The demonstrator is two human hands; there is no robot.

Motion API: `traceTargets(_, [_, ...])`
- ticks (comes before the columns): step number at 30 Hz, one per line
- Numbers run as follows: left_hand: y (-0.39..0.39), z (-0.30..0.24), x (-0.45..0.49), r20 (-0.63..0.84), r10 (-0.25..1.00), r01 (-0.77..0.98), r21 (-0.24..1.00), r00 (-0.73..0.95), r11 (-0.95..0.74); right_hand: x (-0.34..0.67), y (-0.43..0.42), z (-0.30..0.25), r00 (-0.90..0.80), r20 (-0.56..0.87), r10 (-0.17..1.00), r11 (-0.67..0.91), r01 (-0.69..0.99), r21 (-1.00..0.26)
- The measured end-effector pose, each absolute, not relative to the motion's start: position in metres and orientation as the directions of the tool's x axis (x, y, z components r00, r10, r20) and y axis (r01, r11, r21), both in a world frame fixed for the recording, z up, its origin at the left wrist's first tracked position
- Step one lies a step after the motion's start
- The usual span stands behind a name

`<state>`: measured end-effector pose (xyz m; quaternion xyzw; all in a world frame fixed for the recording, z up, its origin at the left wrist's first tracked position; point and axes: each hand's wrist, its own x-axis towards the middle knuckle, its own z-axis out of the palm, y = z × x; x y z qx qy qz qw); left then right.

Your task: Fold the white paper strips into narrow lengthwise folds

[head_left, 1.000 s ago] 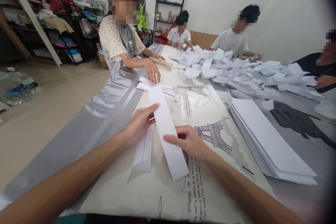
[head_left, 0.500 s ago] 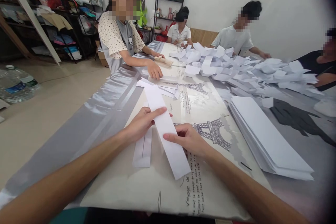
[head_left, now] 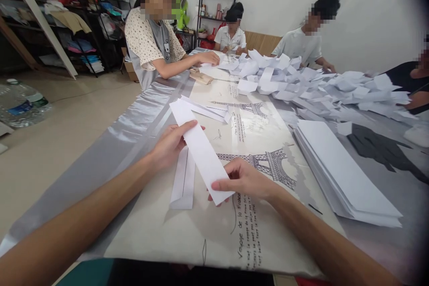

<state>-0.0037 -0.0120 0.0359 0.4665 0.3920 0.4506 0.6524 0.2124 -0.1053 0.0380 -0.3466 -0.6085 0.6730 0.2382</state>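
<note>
Between my two hands, above the table, I hold a long folded white paper strip (head_left: 203, 154), slanting from upper left to lower right. My left hand (head_left: 170, 145) is closed on its far part, thumb on top. Near the lower end my right hand (head_left: 243, 180) pinches it, thumb above and fingers underneath. A second folded paper strip (head_left: 182, 183) with a dark seam line lies on the tablecloth under my left hand. Beyond the held strip, several more folded strips (head_left: 211, 113) lie on the cloth.
A stack of white paper (head_left: 342, 170) lies to the right, beside dark gloves (head_left: 378, 145). Behind it spreads a large heap of folded papers (head_left: 301, 82). A co-worker (head_left: 157, 49) reaches over the table at far left, near a beige object (head_left: 201, 77). Other people sit farther back.
The held strip has shifted up and left, and my right hand has slid to its lower end. The co-worker at left has moved their hands farther back, away from the beige object.
</note>
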Motion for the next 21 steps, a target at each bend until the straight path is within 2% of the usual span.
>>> traceTargets(4, [-0.004,0.039,-0.007,-0.111,0.983,-0.295,0.943,0.149,0.151,0.214,-0.103,0.038,-0.621,-0.132,0.772,-0.105,0.080,-0.991])
traceTargets(6, [-0.002,0.039,-0.009,-0.113,0.984,-0.302,0.941,0.141,0.151,0.214,-0.103,0.039,-0.608,-0.117,0.785,-0.088,0.076,-0.993])
traceTargets(12, [0.000,0.038,-0.010,-0.148,0.980,-0.294,0.938,0.132,0.181,0.216,-0.105,0.042,-0.718,-0.148,0.680,-0.114,0.095,-0.989])
traceTargets(15, [0.001,0.040,-0.012,-0.169,0.980,-0.308,0.932,0.103,0.193,0.218,-0.106,0.042,-0.729,-0.166,0.664,-0.109,0.126,-0.986])
traceTargets(18, [0.000,0.041,-0.013,-0.148,0.977,-0.306,0.933,0.154,0.189,0.218,-0.107,0.041,-0.724,-0.162,0.670,-0.079,0.148,-0.986])
traceTargets(21, [-0.010,0.040,-0.009,-0.101,0.937,-0.205,0.963,0.335,0.177,0.216,-0.107,0.038,-0.696,-0.141,0.704,-0.050,0.149,-0.988])
